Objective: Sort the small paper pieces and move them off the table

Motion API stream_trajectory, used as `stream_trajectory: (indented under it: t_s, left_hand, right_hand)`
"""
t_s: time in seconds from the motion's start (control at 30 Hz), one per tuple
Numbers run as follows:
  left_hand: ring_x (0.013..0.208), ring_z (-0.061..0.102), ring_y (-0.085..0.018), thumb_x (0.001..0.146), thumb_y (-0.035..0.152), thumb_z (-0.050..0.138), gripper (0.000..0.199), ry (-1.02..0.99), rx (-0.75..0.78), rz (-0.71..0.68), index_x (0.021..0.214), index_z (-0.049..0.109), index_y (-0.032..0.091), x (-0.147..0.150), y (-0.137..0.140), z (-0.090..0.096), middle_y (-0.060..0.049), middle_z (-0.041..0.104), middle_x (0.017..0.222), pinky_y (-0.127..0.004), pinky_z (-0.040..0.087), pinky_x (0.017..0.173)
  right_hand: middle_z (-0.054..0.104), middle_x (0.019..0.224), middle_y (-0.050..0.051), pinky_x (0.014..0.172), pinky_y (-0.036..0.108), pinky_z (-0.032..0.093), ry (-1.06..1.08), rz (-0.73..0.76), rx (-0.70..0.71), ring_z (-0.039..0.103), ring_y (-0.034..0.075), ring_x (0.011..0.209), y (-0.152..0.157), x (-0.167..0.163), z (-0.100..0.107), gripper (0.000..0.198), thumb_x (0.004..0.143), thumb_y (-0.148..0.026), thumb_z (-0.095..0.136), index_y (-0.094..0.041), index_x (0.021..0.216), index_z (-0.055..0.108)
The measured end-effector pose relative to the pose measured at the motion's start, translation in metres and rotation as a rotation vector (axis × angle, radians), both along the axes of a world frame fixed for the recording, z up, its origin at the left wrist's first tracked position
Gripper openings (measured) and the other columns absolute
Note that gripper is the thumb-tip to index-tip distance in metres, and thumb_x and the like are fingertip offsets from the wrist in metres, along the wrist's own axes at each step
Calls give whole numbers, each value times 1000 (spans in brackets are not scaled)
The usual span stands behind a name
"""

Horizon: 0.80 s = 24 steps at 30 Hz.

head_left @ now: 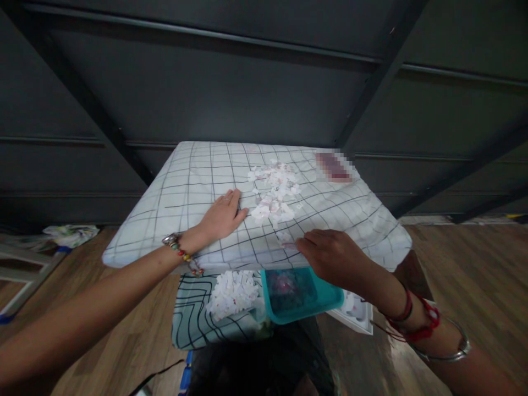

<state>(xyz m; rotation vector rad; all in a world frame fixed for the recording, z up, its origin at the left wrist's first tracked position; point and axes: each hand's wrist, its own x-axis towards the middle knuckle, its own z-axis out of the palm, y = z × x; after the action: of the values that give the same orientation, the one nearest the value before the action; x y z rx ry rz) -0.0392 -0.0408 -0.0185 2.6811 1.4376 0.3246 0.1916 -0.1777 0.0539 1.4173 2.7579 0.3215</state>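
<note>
We see the left hand [223, 215] resting palm down on the cloth-covered surface [198, 170], its fingers extended and gripping nothing, just left of a white pile [280, 190]. The fingers of the right hand [330, 256] are closed, seemingly on a small pale piece [285, 239] between the pile and the near edge; we cannot confirm the contact. The piece's long axis runs roughly left to right, one end pointing right toward the fingers. We judge the step in hand to be handling one piece apart from the pile; the next move calls for a light, steady pinch.
</note>
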Motion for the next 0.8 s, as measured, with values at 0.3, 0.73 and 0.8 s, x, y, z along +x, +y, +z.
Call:
stream_trajectory:
  t_s: [0.3,0.73,0.8]
  left_hand:
    - [130,25,-28,90,46,25,65,24,26,7,135,21,-1,0,0,-4,-22,30,139,-38,21,106]
    - [130,26,-28,91,45,25,65,20,39,-5,134,21,-2,-1,0,-4,-23,31,138,-38,21,105]
    - [129,26,-28,91,45,25,65,22,39,-4,134,22,-2,-1,0,-4,-24,31,138,-38,21,105]
  right_hand:
    - [58,71,4,53,26,25,-13,9,-4,49,12,60,15,-1,7,20,85,-12,39,-16,77,57]
    - [60,75,5,52,28,24,-141,0,-49,51,15,64,37,-8,16,21,82,-9,37,-16,78,57]
    - [59,74,5,52,28,24,-142,-21,-39,51,15,64,38,-6,14,21,83,-10,37,-15,77,57]
